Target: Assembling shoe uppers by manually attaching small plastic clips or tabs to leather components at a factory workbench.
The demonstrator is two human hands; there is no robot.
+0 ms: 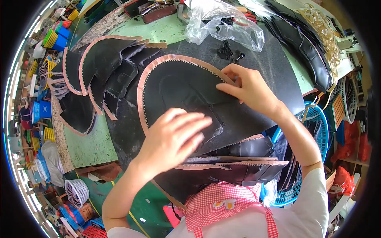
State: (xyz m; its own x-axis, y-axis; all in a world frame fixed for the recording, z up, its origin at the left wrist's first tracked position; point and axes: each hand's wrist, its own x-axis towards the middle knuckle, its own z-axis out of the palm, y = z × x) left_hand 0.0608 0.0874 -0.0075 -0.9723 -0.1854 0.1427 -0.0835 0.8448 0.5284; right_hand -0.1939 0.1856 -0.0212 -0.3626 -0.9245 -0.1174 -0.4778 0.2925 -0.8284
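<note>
A curved black leather piece (166, 85), probably a shoe upper, lies in front of me with a pinkish border and zigzag-cut edging along its arc. At its upper right edge, my right hand (250, 87) pinches the border between thumb and fingers. My left hand (170, 139) is over the piece's lower left part, fingers stretched out and slightly blurred, holding nothing. Whether its fingertips touch the leather I cannot tell. Beneath the piece is a dark work mat (274, 67). More black leather pieces (242, 172) with pale edges lie along the near side, by my apron.
Similar edged pieces (99, 59) overlap at the left of the green table (85, 146). Small black parts (225, 49) lie near a clear plastic bag (222, 20). Black pieces (303, 51) are stacked at far right. A blue basket (323, 131) stands beside my right arm.
</note>
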